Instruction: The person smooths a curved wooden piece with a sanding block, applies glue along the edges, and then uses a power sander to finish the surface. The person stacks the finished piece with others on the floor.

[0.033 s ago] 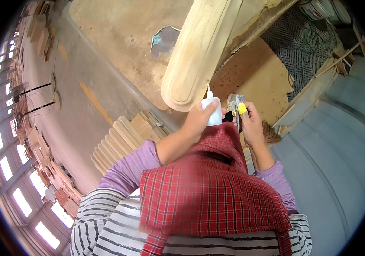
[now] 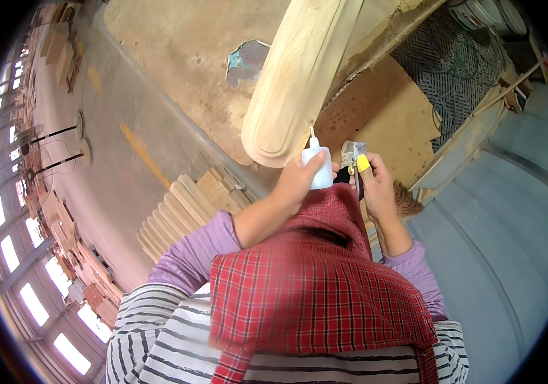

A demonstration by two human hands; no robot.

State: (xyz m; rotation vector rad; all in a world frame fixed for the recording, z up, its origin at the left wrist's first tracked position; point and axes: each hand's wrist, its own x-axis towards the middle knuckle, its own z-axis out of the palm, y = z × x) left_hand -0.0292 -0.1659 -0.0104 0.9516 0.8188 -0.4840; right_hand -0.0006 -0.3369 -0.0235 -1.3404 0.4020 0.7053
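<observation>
My left hand (image 2: 296,182) is closed round a white squeeze bottle (image 2: 317,169) with a narrow nozzle pointing up and away from me. The nozzle tip reaches the near right edge of a long pale wooden panel (image 2: 280,121) with a rounded end and a grooved border; whether it touches the wood I cannot tell. To the right of the bottle, my right hand (image 2: 376,182) grips a thin tool (image 2: 358,151) with a flat greyish end, its exact kind unclear. A yellow cover (image 2: 363,162) wraps the right thumb. The fingers hide part of the tool.
Several pale wooden pieces with rounded ends (image 2: 181,208) stand stacked at the left. A brown board (image 2: 383,109) lies beyond my right hand, beside a dark patterned mat (image 2: 443,70). Buckets (image 2: 479,14) stand far right. A bluish panelled surface (image 2: 498,237) runs along the right.
</observation>
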